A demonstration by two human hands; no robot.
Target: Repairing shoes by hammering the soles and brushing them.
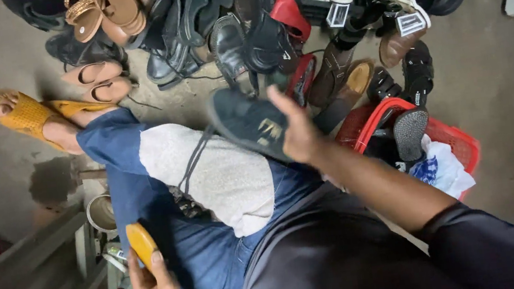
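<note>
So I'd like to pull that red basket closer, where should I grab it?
Take the red basket by its raised handle, from above on its left. The handle arches clear over the shoes inside, while the rim is crowded by a black sole and white cloth. The right hand, holding the dark sneaker, is nearest.

We see a dark shoe [248, 123] that looks like soft, matt cloth, with thin cord laces. At about seven o'clock from it, the brush [141, 242] has a smooth, shiny orange back, like plastic. The cloth [221, 175] on our lap looks pale and rough, and the jeans [209, 261] are blue denim. At three o'clock, the red basket [466, 145] is plastic mesh. The shoes [229, 46] piled at twelve o'clock look like glossy leather. The floor [510, 80] is dull, rough concrete.
</note>
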